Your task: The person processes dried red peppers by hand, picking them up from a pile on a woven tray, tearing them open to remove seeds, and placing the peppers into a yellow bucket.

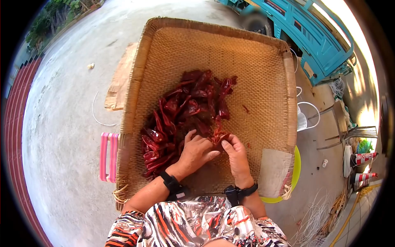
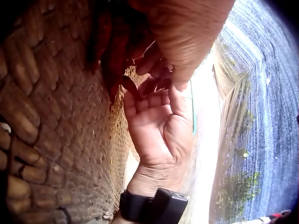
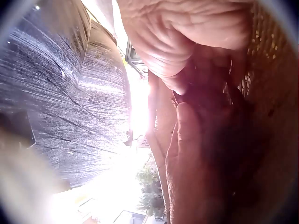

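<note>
A heap of dried red chili peppers [image 1: 191, 108] lies in the left and middle of a large woven tray [image 1: 259, 111]. My right hand [image 1: 238, 158] pinches a torn red pepper [image 1: 220, 138] between thumb and fingers. Beside it on the left, my left hand [image 1: 196, 153] has its fingers at the same pepper's left end; whether they grip it is hard to tell. In the left wrist view the right hand [image 2: 156, 126] shows its palm, fingers curled at a dark red piece [image 2: 131, 87]. The right wrist view is dark around the left hand [image 3: 187, 154].
Small seeds and bits lie on the weave. A pale patch [image 1: 273, 172] covers the tray's lower right corner. Around it are a pink striped stool [image 1: 109, 156], a yellow-green basin [image 1: 296, 168], cardboard [image 1: 119, 82] and a blue vehicle [image 1: 312, 37].
</note>
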`<state>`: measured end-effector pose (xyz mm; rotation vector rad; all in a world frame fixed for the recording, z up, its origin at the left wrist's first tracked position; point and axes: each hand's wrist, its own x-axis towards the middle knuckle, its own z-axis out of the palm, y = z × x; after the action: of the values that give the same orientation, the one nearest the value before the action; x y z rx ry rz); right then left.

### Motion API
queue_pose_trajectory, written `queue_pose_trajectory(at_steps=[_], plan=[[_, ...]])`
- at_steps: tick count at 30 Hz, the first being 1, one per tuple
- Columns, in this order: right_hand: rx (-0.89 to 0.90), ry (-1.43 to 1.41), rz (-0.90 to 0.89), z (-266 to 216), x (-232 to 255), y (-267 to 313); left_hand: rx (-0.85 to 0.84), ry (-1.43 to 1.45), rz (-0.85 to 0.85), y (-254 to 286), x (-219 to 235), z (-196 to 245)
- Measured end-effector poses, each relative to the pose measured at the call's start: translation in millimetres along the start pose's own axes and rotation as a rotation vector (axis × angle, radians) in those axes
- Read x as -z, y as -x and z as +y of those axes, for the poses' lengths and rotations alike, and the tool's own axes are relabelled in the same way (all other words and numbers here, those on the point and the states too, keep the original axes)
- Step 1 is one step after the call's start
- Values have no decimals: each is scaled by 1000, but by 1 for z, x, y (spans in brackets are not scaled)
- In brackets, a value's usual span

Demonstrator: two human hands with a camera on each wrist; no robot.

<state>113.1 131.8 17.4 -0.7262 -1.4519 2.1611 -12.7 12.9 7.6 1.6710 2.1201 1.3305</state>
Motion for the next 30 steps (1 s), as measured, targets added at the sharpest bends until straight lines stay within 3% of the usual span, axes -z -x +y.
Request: queue_pose_trajectory(at_steps=[6,10,12,19,25,30], plan=[[5,-15,17,-8,4,6,90,126,92,3,-2,-8],[150,383,165,-12,11,4,150,60,163,1,-6,-5],[229,623,194,-24,8,6,100,-30,117,2,-7,-6],[496,1200,-22,-8,1,1,80,-78,100,2,-8,-6],[376,1292,-114,-4,-5,3,72,-85,49,2,-9,-8],[383,1076,-39,-4,1,2,28,-149,57,1,-6,-6]])
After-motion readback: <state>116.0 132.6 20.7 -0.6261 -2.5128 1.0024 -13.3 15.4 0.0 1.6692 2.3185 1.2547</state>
